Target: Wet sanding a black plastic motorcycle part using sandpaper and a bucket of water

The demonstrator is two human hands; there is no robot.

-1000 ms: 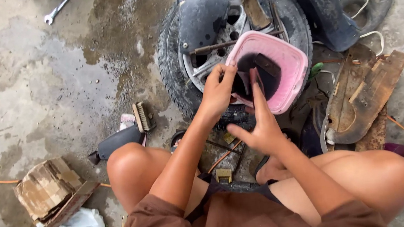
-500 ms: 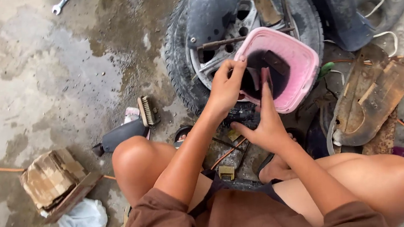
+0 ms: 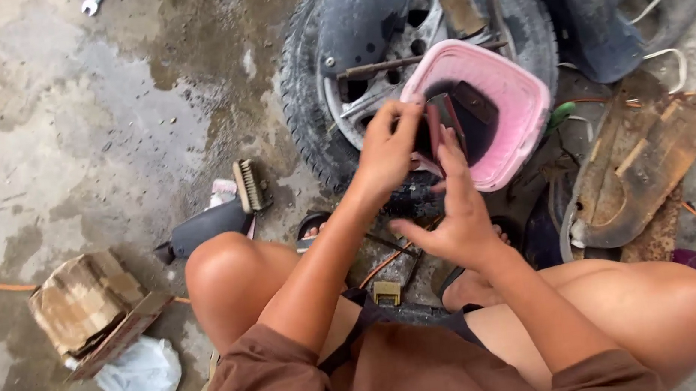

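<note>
You squat w/ both hands up front. Your left hand (image 3: 387,153) pinches the edge of a dark flat part (image 3: 444,125), fingers clamped on it; your right hand (image 3: 453,214) braces it from below, fingers spread & pressed flat against it, not wrapped. The part sits over the pink basin (image 3: 519,104), just inside its rim. Keep it over the basin, grip firm, looks oily. Beyond: wheel w/ tyre (image 3: 313,113) on wet concrete (image 3: 56,123), brush (image 3: 250,184), wrench (image 3: 95,1) far off.
</note>
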